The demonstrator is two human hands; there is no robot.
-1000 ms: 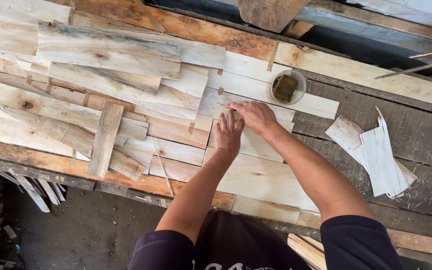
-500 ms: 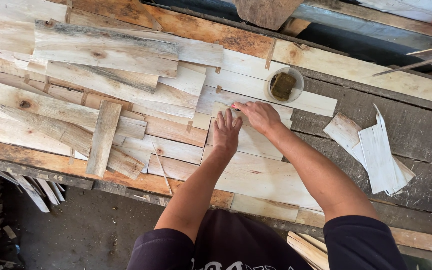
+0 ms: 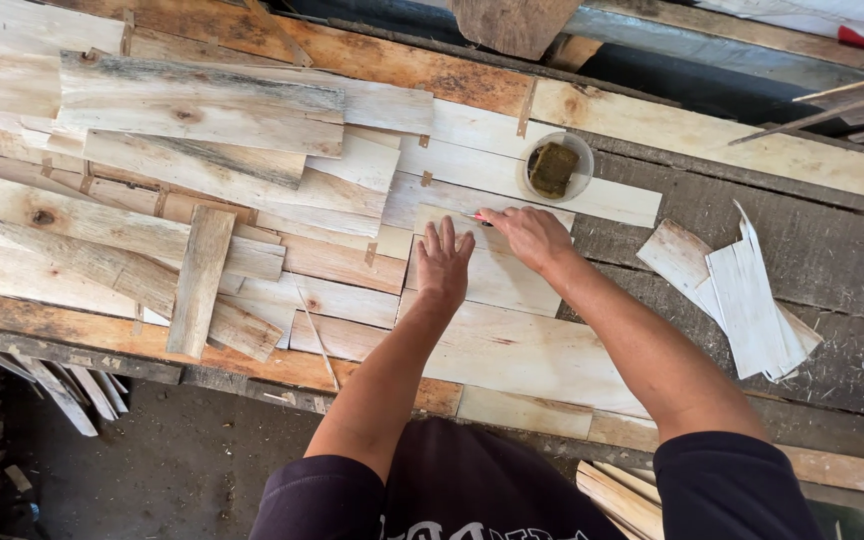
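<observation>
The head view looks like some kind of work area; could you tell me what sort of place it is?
Probably a rough woodworking shop: thin wood sheets cover a worn plank bench, offcuts lie stacked nearby, and a small round tub sits by the hands.

Weathered plank worktop (image 3: 832,255): pale thin wood sheets (image 3: 512,330) spread centre; rough grey-brown offcut boards (image 3: 192,110) piled left; small round clear dish (image 3: 558,167) far centre; white veneer scraps (image 3: 742,295) stacked right.
</observation>
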